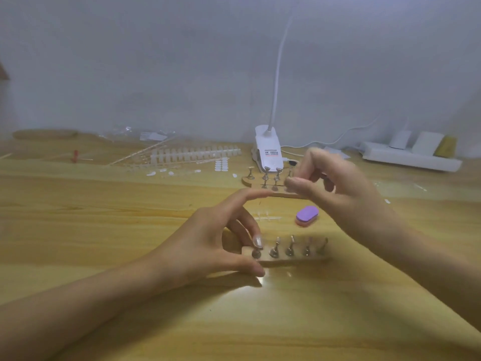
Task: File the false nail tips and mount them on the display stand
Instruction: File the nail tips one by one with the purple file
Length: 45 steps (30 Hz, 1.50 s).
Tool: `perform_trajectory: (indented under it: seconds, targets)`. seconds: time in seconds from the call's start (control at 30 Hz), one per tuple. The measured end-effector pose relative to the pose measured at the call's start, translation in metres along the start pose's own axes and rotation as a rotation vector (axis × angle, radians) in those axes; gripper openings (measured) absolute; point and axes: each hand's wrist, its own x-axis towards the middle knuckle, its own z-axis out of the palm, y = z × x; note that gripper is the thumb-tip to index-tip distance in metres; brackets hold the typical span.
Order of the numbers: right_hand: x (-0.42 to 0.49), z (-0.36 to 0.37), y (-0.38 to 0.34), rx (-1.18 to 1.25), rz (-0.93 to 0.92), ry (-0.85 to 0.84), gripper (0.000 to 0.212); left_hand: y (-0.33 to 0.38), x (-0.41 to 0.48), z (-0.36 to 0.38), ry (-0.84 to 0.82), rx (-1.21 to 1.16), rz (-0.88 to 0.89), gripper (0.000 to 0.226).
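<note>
Just past the buffer [307, 215], the right hand [338, 183] partly hides the far stand [247, 181].

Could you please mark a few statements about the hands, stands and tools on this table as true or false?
1. The left hand grips the near display stand at its left end. True.
2. The purple buffer block is held in a hand. False: it lies on the table, between the two stands.
3. The near display stand carries five holders. True.
4. The white lamp stands at the table's near edge. False: it stands at the back, by the wall.
</note>
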Motion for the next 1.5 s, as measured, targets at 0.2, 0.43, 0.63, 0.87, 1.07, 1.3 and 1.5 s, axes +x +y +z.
perform_trajectory:
  seconds: [0.2, 0.43, 0.63, 0.87, 1.07, 1.3, 1.5]
  targets:
    - [0.0, -0.024, 0.04, -0.124, 0.016, -0.167, 0.013, -0.004, 0.003, -0.004, 0.046, 0.126, 0.019, 0.088]
    - [-0.001, -0.007, 0.06, -0.314, -0.196, -0.272, 0.019, -0.004, 0.016, -0.034, -0.049, 0.028, -0.153, 0.04]
    - [-0.004, -0.011, 0.066, -0.403, -0.369, -0.288, 0.02, -0.013, 0.038, -0.025, 0.002, 0.388, -0.1, 0.014]
    - [-0.01, -0.014, 0.067, -0.434, -0.435, -0.296, 0.025, -0.017, 0.069, 0.002, 0.06, 0.459, -0.093, 0.019]
    - [-0.011, -0.012, 0.066, -0.407, -0.435, -0.297, 0.026, -0.019, 0.071, 0.007, 0.12, 0.263, -0.124, 0.021]
    - [-0.012, -0.012, 0.067, -0.408, -0.392, -0.319, 0.032, -0.022, 0.067, 0.005, 0.175, 0.294, -0.082, 0.012]
    - [-0.011, -0.011, 0.066, -0.405, -0.393, -0.316, 0.031, -0.021, 0.072, 0.012, 0.173, 0.46, -0.126, 0.012]
